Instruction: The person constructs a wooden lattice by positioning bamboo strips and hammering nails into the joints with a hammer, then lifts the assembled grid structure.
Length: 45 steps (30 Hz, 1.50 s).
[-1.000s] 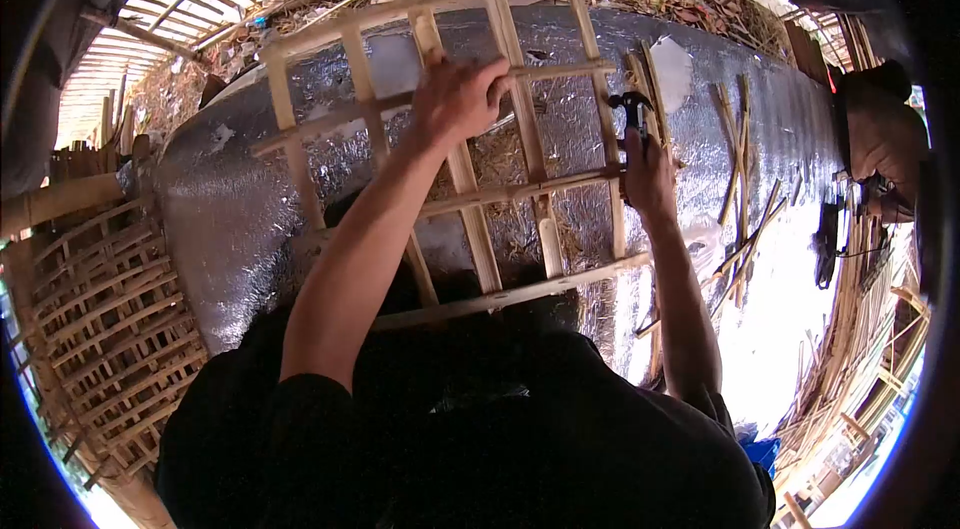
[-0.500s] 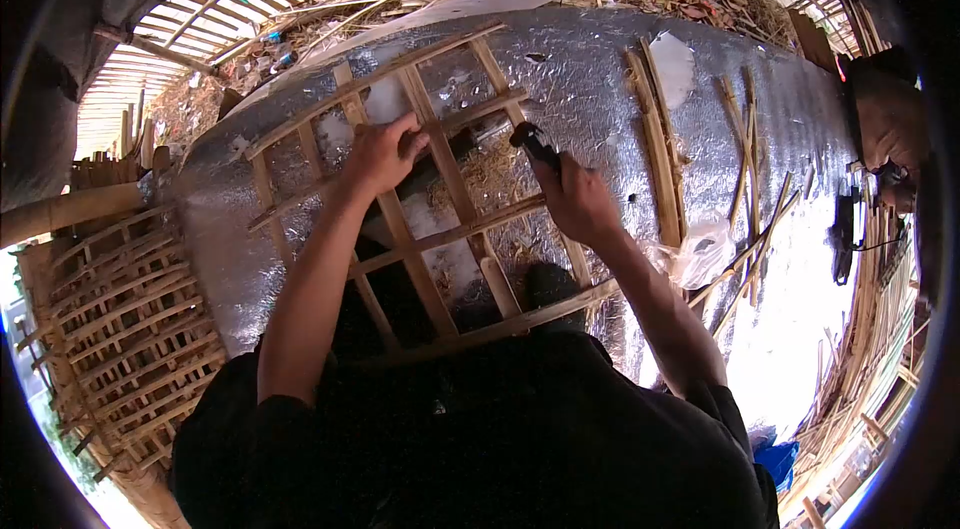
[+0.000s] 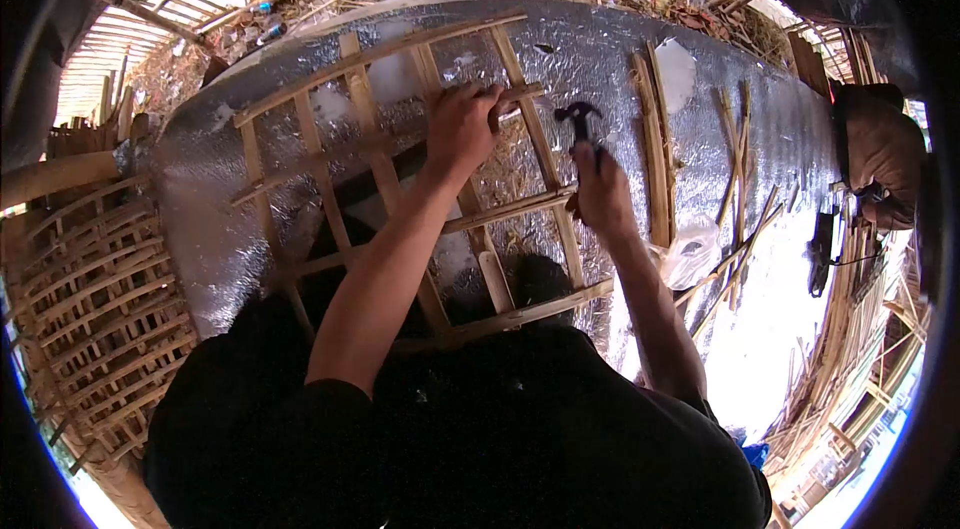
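A lattice frame of bamboo slats (image 3: 485,217) lies in front of me on silvery foil sheeting. My left hand (image 3: 463,134) rests over one cross slat (image 3: 525,92) near its right end, fingers closed in a pinch. Whatever is between those fingertips is too small to make out. In my right hand (image 3: 605,197) is a black claw hammer (image 3: 579,115), gripped by its handle with the head raised, just right of the frame's edge slat. The hammer head is apart from the wood.
Loose bamboo strips (image 3: 655,154) lie on the foil (image 3: 600,59) to the right, near a clear plastic bag (image 3: 692,254). A woven bamboo panel (image 3: 105,299) stands at the left. Another person's brown sleeve (image 3: 880,154) shows at the far right. Debris lies beyond the foil.
My left hand has moved right along the cross slat, toward its end. My right hand has shifted right and slightly down, taking the hammer from over the lattice to beside it.
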Motion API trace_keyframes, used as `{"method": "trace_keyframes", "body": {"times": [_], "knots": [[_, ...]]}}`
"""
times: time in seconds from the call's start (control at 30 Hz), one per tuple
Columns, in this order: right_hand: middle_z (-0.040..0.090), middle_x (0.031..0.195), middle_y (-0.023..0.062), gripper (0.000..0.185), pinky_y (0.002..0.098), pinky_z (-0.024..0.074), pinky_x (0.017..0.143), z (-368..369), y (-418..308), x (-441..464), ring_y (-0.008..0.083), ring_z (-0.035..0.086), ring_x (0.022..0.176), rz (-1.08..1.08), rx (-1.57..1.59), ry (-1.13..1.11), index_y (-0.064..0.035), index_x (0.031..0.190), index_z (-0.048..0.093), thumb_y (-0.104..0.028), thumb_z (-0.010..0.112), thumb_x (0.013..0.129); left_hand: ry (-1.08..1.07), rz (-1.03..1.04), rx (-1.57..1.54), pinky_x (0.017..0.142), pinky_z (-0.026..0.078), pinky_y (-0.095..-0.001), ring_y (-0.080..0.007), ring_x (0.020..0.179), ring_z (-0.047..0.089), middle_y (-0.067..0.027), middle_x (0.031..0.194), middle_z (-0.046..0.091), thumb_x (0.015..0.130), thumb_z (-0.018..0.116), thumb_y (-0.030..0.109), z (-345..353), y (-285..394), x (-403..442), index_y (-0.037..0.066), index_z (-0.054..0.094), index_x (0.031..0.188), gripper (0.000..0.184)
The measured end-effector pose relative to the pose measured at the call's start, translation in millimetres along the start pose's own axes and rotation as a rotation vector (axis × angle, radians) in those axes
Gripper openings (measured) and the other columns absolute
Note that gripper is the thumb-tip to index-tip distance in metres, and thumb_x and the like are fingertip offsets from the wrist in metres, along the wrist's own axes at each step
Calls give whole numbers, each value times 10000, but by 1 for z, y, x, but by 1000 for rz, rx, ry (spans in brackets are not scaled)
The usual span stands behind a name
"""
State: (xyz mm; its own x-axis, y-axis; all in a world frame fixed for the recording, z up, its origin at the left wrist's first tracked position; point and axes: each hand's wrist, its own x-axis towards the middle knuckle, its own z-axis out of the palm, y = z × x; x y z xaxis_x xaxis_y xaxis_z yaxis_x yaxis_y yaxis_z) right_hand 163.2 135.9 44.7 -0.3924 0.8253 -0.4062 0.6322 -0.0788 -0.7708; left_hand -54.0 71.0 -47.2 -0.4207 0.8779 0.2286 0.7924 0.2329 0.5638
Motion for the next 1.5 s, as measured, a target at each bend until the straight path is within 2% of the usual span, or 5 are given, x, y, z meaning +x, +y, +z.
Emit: {"method": "trace_keyframes", "body": {"times": [0.67, 1.13, 1.23, 1.4, 1.5], "knots": [[560, 758, 29, 327, 313, 423, 404, 47, -12, 23, 139, 509, 474, -33, 896, 224, -74, 1149, 519, -378, 602, 1063, 152, 42, 69, 887, 510, -457, -286, 918, 680, -81, 960, 693, 964, 681, 245, -5, 11, 1, 120, 759, 1113, 209], [550, 720, 24, 230, 305, 431, 397, 31, -29, 31, 127, 494, 453, 115, 625, -45, -120, 1041, 467, -330, 546, 1091, 160, 106, 86, 853, 531, -442, -290, 892, 680, -85, 935, 679, 945, 669, 231, -8, 3, 1, 109, 755, 1108, 220], [555, 747, 28, 221, 305, 409, 377, 70, 29, 51, 125, 484, 436, -466, 167, 278, -112, 1058, 499, -327, 539, 1091, 111, 38, 38, 875, 540, -471, -328, 948, 688, -118, 1069, 695, 961, 663, 217, 0, -7, -2, 105, 745, 1147, 232], [565, 750, 38, 208, 322, 381, 373, 56, -18, 18, 129, 482, 437, 92, 576, 49, -107, 1119, 504, -304, 560, 1084, 146, 56, 107, 831, 541, -448, -312, 849, 683, -85, 927, 687, 969, 654, 248, -9, 3, 3, 120, 768, 1078, 203], [579, 753, 45, 205, 316, 405, 376, 72, 25, 54, 127, 503, 449, -644, 63, 387, -90, 1092, 490, -285, 552, 1089, 123, 60, 85, 835, 541, -450, -301, 860, 685, -78, 971, 685, 962, 665, 237, -9, 4, -1, 115, 754, 1109, 210]]}}
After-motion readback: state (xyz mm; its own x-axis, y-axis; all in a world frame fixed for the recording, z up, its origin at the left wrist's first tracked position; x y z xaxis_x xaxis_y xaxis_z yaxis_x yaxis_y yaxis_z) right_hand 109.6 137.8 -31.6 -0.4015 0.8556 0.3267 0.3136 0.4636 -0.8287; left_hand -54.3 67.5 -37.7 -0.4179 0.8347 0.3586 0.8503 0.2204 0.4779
